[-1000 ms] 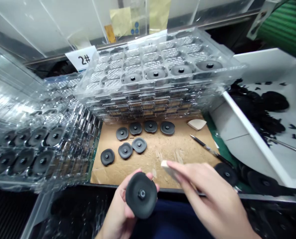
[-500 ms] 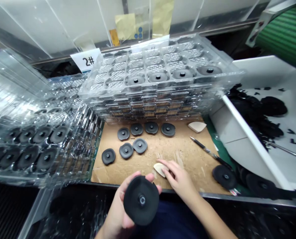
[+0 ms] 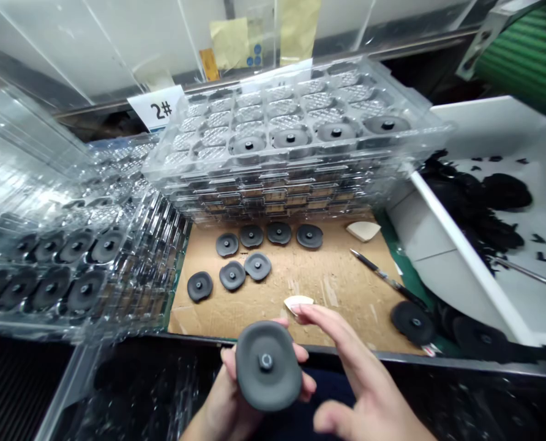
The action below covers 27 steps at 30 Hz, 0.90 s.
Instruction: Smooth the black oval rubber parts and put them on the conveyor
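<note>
The left hand (image 3: 227, 398) is closed around a dark grey rubber disc (image 3: 268, 365), its fingers curled up behind the rim, with the disc's centre stud facing up towards the camera. The right hand (image 3: 365, 386) is open wide just beside it, fingers spread and thumb low, and its index fingertip (image 3: 300, 310) sits right at a pale wedge-shaped pad (image 3: 298, 303), though whether they touch is hard to tell. Both hands are over the front edge of a scuffed cardboard sheet (image 3: 341, 300), which ends at a dark bench edge (image 3: 273, 343) just beyond the held disc.

On the cardboard, seven more discs (image 3: 257, 266) lie flat in two loose rows, well apart from a slim pointed knife (image 3: 387, 278) and a second pale wedge (image 3: 363, 231). Two more discs (image 3: 413, 323) sit off to the right, near a white bin (image 3: 466, 257) heaped with black rubber trimmings (image 3: 475, 208). Stacked clear plastic trays (image 3: 295, 190) rise behind the cardboard and to its left, the nearest row of the top tray seated with discs. Further back stands a "2#" card (image 3: 158, 107)
</note>
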### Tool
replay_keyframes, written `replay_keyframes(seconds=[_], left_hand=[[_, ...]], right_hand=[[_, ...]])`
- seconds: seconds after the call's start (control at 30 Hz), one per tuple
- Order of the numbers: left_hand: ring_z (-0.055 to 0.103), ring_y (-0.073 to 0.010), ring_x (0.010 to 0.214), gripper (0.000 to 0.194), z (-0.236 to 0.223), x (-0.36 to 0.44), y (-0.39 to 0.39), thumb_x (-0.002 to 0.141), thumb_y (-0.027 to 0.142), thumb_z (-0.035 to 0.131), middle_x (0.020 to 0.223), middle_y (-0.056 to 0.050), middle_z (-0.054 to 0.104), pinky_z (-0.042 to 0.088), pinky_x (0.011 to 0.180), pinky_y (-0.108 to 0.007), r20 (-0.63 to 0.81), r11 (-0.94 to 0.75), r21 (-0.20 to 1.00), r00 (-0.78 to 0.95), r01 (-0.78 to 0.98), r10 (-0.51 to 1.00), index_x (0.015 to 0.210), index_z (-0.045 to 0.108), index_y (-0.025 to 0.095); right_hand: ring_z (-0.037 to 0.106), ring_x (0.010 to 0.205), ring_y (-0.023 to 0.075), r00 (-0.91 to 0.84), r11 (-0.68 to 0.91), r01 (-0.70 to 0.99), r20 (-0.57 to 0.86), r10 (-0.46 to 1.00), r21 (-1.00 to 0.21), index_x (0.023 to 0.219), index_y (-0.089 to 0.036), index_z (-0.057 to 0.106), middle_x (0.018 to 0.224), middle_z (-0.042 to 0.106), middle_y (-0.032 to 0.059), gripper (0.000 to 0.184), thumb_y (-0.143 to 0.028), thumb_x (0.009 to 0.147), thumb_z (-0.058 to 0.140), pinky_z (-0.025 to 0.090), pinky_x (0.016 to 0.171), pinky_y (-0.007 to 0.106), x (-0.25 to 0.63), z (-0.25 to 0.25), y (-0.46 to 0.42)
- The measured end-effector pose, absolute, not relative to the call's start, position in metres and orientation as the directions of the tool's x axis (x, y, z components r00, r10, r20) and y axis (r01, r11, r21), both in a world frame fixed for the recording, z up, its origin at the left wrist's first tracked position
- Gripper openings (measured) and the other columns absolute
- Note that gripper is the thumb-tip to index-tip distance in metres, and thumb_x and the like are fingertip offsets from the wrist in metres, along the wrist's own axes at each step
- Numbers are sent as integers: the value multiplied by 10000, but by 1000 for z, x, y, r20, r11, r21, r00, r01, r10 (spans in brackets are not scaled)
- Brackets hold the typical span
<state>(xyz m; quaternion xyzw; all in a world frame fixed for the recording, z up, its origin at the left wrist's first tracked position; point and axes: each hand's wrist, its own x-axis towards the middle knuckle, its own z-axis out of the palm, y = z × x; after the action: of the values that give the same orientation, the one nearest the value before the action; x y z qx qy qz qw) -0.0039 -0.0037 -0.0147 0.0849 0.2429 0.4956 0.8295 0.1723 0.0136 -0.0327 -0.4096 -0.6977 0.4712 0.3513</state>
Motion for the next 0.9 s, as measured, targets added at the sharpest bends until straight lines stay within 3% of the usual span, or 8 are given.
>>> replay_keyframes(seconds=[0.13,0.27,0.4,0.53,0.67,0.73,0.83,0.9], left_hand=[[677,-210,787,591,-26,4,-7,801,616,388,899,-84,718,500,723,-303,-290,538,309,462,-784,838,1116,627,177],[664,-198,660,746,-37,7,-9,808,666,254,789,-121,708,474,629,-270,-253,547,357,485,-757,837,909,691,70],[653,-260,650,891,-40,7,-8,743,752,159,604,-152,675,479,672,-356,-365,635,418,520,-650,773,686,699,45],[656,-312,738,803,-35,4,-5,708,765,283,547,-140,672,465,789,-419,-523,731,422,515,-536,680,567,696,92],[659,-295,703,700,-36,0,-5,730,705,387,527,-125,679,489,679,-374,-679,778,424,406,-463,612,553,694,101],[660,-279,682,690,-40,0,-5,743,693,382,541,-119,688,484,647,-356,-732,801,447,352,-398,583,611,701,96],[665,-249,689,635,-47,6,-5,738,677,419,624,-84,721,480,648,-336,-713,779,529,321,-338,623,856,700,120],[667,-220,660,579,-52,11,-4,748,640,458,651,-73,730,480,618,-308,-643,733,599,352,-322,680,934,677,137]], right_hand=[[374,1291,239,-486,303,297,129,864,-905,1401,-358,207,1397,397,37,865,-466,699,700,373,1031,357,164,-24,9],[463,1218,226,-460,362,336,184,869,-870,1383,-306,271,1344,457,59,738,-458,763,642,375,1030,356,159,-24,9],[505,1158,219,-458,445,333,270,847,-831,1354,-249,333,1251,529,74,670,-471,786,611,408,994,322,159,-21,10],[525,1109,226,-460,501,395,306,833,-770,1361,-227,316,1185,571,85,724,-463,761,645,427,949,332,155,-21,11],[567,1025,239,-471,577,439,371,801,-689,1381,-177,280,1103,617,104,801,-503,746,642,436,910,376,153,-22,13],[590,970,241,-462,571,473,363,809,-671,1355,-163,344,1066,634,110,791,-546,727,635,459,865,373,156,-23,10],[605,930,225,-383,458,534,280,880,-710,1268,-168,470,1044,639,100,720,-558,693,659,493,816,320,171,-31,0],[612,917,216,-219,289,615,193,956,-734,1248,-184,492,1049,637,91,661,-549,716,638,504,796,297,189,-43,-9]])
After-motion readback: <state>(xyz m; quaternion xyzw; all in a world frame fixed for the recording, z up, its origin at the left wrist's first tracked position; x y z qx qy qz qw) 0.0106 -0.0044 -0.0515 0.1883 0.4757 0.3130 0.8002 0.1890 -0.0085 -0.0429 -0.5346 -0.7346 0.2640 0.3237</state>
